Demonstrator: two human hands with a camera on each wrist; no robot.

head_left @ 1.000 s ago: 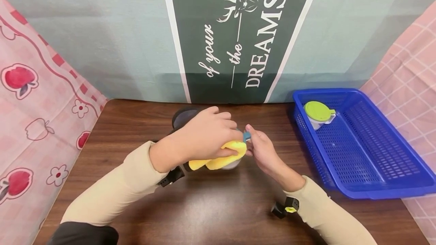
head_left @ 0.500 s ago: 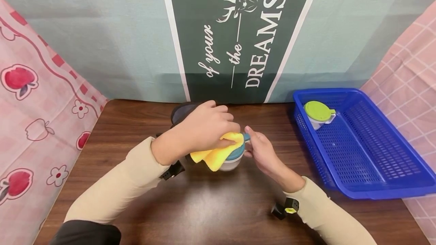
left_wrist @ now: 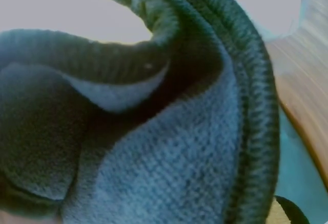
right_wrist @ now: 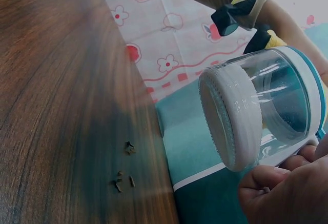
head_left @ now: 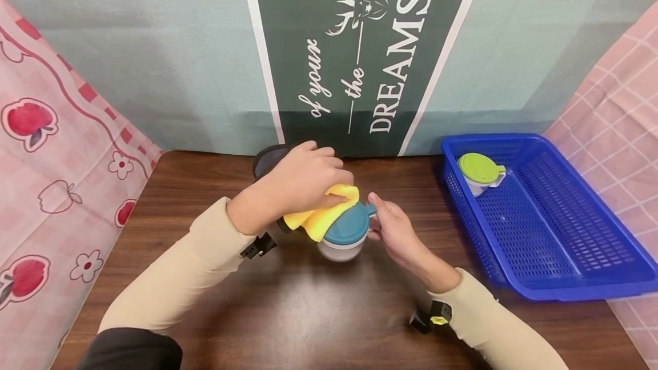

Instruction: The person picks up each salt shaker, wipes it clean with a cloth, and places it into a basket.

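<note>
My left hand [head_left: 308, 179] grips a cleaning cloth [head_left: 321, 220], yellow on one side and dark grey on the other. Its yellow part touches or hangs just over the edge of a jar's blue lid [head_left: 350, 224]; which, I cannot tell. The cloth's grey folds [left_wrist: 174, 147] fill most of the left wrist view. With curled fingers, my right hand [head_left: 396, 232] holds the jar by its side handle. The jar [right_wrist: 230, 116] has clear walls and a white base, and in the right wrist view it is raised off the table and tilted.
A blue basket [head_left: 465, 227] stands on the right of the wooden table [head_left: 216, 301]. Inside, at its back left, is a similar jar with a green lid [head_left: 479, 168]. Small brown bits [right_wrist: 123, 180] lie on the tabletop. Fabric hangings [head_left: 195, 73] enclose the back and sides.
My left hand and the cloth have shifted up and left, off most of the blue lid, which now shows. The right hand stays nearly in place on the handle.
</note>
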